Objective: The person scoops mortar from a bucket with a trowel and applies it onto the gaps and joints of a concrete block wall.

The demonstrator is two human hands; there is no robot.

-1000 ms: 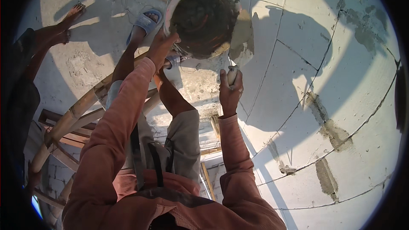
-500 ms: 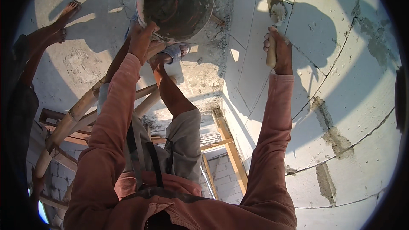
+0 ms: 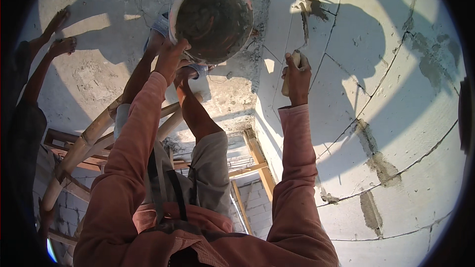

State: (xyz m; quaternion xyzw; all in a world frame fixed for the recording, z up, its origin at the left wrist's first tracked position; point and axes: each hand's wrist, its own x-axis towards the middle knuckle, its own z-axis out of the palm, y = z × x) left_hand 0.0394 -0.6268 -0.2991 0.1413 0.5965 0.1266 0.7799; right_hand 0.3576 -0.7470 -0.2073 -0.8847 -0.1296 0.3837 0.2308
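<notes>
My left hand (image 3: 170,60) is closed on the near left rim of a round bucket (image 3: 173,17), which is tilted so that its inside shows. Wet grey mortar (image 3: 213,22) coats the inside and lies in it. My right hand (image 3: 298,78) grips the pale wooden handle of a trowel (image 3: 305,25). Its narrow blade points away from me and appears nearly edge-on, close to the block wall (image 3: 405,141). Just right of the blade, a dark wet mortar patch (image 3: 315,8) sits on the wall by a joint.
Round poles (image 3: 91,128) form a frame at my left, beside my legs. Timber pieces (image 3: 261,165) and another block wall show far below. Another person's bare feet (image 3: 62,47) are on the concrete at the left. Older mortar (image 3: 378,165) fills some wall joints.
My right hand has drawn the trowel left and nearer, and its blade has turned edge-on. A dark patch now shows where the loaded blade was. The bucket has shifted slightly right and nearer.
</notes>
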